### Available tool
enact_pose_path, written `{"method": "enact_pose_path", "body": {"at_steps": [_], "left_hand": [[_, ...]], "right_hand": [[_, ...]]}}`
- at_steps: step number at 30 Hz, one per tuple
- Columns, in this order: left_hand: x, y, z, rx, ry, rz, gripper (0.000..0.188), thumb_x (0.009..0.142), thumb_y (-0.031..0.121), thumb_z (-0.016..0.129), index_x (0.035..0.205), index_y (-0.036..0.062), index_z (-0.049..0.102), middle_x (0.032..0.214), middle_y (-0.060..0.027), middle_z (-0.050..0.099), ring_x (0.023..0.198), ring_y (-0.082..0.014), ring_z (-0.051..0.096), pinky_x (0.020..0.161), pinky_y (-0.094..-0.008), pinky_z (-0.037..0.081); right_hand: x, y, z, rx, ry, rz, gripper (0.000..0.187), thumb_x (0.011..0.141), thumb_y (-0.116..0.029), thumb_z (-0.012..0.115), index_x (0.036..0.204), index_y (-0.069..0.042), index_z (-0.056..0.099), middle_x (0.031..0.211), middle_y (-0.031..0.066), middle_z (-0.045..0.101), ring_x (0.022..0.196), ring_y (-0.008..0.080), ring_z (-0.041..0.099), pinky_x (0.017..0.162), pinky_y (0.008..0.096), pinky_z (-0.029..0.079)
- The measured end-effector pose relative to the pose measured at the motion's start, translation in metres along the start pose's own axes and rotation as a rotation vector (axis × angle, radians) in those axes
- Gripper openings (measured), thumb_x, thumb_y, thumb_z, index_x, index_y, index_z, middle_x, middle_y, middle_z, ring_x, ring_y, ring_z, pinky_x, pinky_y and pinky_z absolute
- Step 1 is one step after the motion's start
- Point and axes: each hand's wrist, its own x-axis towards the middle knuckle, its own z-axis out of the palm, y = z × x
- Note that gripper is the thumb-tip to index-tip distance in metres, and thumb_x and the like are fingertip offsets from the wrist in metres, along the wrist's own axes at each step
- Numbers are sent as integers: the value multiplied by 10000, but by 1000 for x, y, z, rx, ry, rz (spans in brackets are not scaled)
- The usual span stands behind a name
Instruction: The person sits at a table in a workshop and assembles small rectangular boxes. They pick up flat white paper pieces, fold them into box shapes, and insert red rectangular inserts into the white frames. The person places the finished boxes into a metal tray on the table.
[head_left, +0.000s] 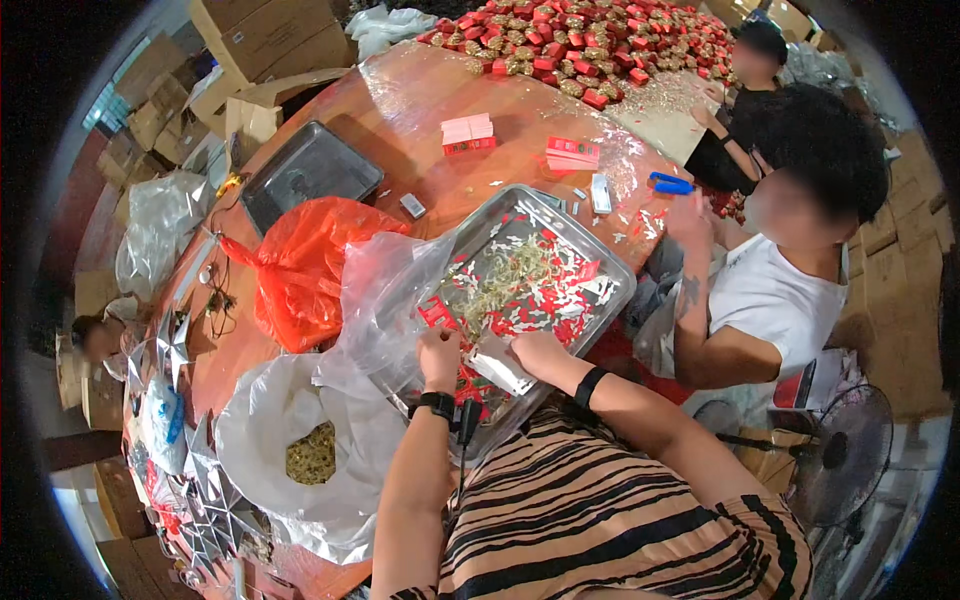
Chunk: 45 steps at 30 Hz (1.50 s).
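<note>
My left hand [438, 360] is closed over the near part of a clear plastic tray [618, 285], beside a red cut-paper piece [437, 312]. What its fingers pinch is too small to make out. With my right hand [543, 357] I grip the edge of a folded white card [503, 368], which is tilted between the two hands. Red and white paper cutouts [570, 300] fill the tray, with a tangle of pale greenish strands [510, 270] on top. Clear plastic film [385, 290] drapes over the tray's left side.
Left of the tray are a knotted red plastic bag [310, 262] and a white-lined container [260, 400] holding greenish bits. An empty dark tray [312, 175] and card stacks [468, 132] lie farther off. A co-worker [770, 270] at the right holds a blue tool [670, 184].
</note>
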Motion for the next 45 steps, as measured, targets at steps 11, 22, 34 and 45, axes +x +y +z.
{"method": "enact_pose_path", "body": {"at_steps": [11,22,34,45], "left_hand": [[7,2,12,84,-93,-62,215,696,214,638,737,3,633,651,-127,622,620,-235,613,592,-330,465],[-4,31,-30,-729,-435,-94,112,772,50,545,797,-37,611,875,-93,647,760,-121,579,673,-233,459],[-25,65,-61,-456,-606,-20,226,814,65,542,1010,14,641,807,-36,629,680,-88,556,620,-240,484],[-43,72,-89,-361,-548,158,207,755,-9,560,959,19,584,801,3,543,638,-46,492,509,-189,392]], "right_hand": [[-11,-14,-33,583,168,160,197,776,-180,594,719,3,551,713,157,556,651,306,556,573,387,407],[-8,-23,-31,1481,-178,402,157,832,-162,557,693,-92,537,529,-62,379,449,42,310,425,226,251],[-17,-46,-58,1265,-201,170,177,859,-245,554,821,-72,560,603,-51,465,523,48,413,458,224,347],[-8,-82,-59,1118,315,-161,342,836,-54,523,1162,-4,434,933,39,562,789,92,519,659,249,433]]}}
